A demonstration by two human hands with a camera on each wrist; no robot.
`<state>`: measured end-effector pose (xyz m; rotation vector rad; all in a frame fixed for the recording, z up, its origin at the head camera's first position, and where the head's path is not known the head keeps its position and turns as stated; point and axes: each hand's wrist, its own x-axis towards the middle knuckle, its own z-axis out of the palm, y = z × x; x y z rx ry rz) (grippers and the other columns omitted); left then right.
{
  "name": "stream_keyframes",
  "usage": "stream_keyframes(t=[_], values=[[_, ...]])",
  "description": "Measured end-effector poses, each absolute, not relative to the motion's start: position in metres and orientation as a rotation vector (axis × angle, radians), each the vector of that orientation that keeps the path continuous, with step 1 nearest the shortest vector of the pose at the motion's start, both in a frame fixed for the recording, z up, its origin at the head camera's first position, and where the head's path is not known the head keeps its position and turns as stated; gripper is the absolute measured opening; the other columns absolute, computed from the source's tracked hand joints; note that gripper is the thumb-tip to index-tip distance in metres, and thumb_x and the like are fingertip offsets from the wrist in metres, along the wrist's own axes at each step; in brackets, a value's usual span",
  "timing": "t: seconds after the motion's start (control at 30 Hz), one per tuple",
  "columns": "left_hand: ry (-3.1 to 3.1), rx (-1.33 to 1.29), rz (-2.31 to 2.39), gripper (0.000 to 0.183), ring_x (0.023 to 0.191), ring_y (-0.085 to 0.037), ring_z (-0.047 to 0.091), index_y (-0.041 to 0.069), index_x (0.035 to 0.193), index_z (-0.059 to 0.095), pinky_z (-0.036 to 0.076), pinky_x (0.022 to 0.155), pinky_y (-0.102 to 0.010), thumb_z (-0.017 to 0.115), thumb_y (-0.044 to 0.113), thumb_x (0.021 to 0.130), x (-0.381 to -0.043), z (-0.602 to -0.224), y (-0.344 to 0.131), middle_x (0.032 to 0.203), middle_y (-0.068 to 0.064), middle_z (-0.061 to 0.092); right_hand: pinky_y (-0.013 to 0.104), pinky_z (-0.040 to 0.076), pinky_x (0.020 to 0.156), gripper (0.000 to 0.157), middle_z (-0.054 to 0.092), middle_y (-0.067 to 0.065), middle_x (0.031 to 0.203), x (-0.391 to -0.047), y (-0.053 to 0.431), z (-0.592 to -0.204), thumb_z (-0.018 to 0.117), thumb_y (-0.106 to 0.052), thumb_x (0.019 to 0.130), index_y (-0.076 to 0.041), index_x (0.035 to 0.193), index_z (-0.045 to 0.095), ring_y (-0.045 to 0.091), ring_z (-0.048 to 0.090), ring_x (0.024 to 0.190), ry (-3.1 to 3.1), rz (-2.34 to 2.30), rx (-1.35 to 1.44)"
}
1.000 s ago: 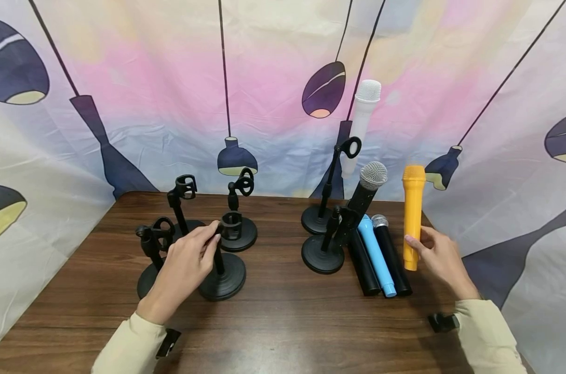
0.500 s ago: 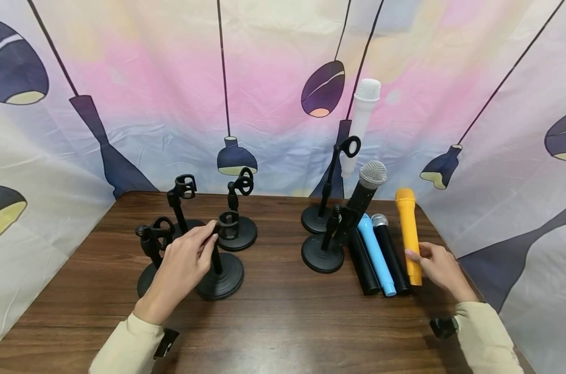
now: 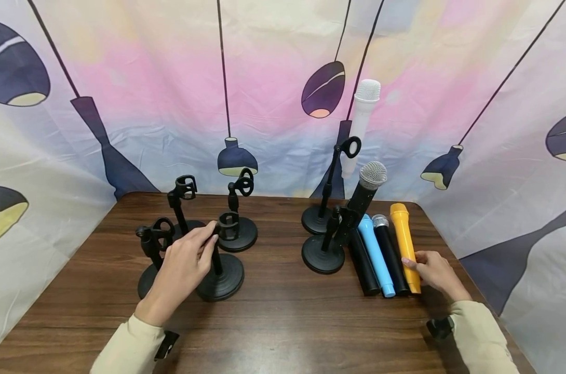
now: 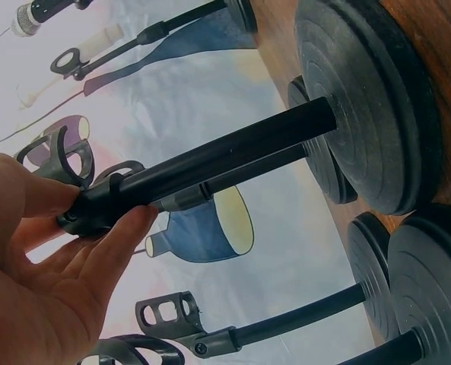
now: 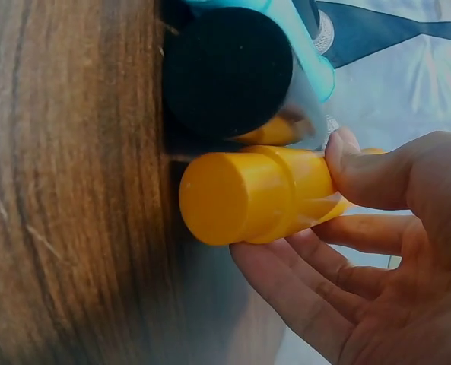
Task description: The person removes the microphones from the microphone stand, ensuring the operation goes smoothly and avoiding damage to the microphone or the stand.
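With thumb and fingers, my left hand (image 3: 185,267) grips the upper part of a black desktop microphone stand (image 3: 222,278), just below its clip. The stand is upright, its round base on the table. On the right, my right hand (image 3: 439,272) holds the lower part of a yellow microphone (image 3: 403,234) between thumb and fingers. The yellow one lies along the right side of a black microphone with a silver head (image 3: 390,254). Left of that come a light blue microphone (image 3: 376,254) and another black microphone (image 3: 363,265), whose head is hidden behind a stand.
Several more black stands, one of them an empty-clipped stand (image 3: 238,228), surround my left hand. A stand holding a black microphone (image 3: 361,200) and one holding a white microphone (image 3: 361,122) rise beside the row. A printed cloth (image 3: 273,93) hangs behind the wooden table (image 3: 287,322).
My right hand has lowered the yellow microphone from above the table and brought it left against the black one. My left hand and its stand have barely moved.
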<state>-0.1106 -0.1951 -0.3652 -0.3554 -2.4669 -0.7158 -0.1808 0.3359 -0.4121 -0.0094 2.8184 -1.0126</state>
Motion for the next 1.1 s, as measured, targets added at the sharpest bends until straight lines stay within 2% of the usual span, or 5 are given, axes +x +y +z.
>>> stream_keyframes(t=[0.13,0.83,1.0,1.1], values=[[-2.462,-0.356,-0.715,0.036,0.062,-0.012,0.054,-0.004,0.137,0.061,0.044,0.053,-0.031,0.061,0.006,0.102,-0.1110,-0.3659,-0.1947,0.110,-0.018,0.070,0.041,0.060,0.067,0.064,0.065,0.027,0.102,-0.1828,0.3365,-0.4139,0.058,-0.035,0.105,0.024,0.130,0.049,0.027,0.069,0.081,2.802,-1.013,0.018],[-2.456,-0.348,-0.722,0.036,0.057,-0.010,0.048,-0.003,0.137,0.061,0.040,0.051,-0.028,0.061,0.006,0.102,-0.1110,-0.3658,-0.1947,0.105,-0.016,0.070,0.042,0.059,0.072,0.066,0.063,0.033,0.109,-0.1891,0.3418,-0.4208,0.055,-0.031,0.107,0.028,0.133,0.043,0.028,0.068,0.086,2.752,-1.044,0.076],[-2.441,-0.351,-0.718,0.039,0.060,-0.011,0.049,0.001,0.141,0.059,0.040,0.053,-0.029,0.061,0.007,0.102,-0.1101,-0.3661,-0.1950,0.110,-0.016,0.070,0.042,0.059,0.072,0.067,0.064,0.030,0.107,-0.1893,0.3422,-0.4205,0.054,-0.035,0.107,0.027,0.132,0.045,0.026,0.067,0.085,2.746,-1.022,0.074],[-2.432,-0.352,-0.698,0.045,0.064,-0.013,0.052,0.004,0.146,0.055,0.041,0.054,-0.030,0.063,0.010,0.102,-0.1068,-0.3666,-0.1960,0.113,-0.016,0.069,0.043,0.059,0.074,0.070,0.063,0.033,0.109,-0.1881,0.3424,-0.4187,0.054,-0.037,0.107,0.027,0.132,0.044,0.028,0.067,0.087,2.740,-1.014,0.069]])
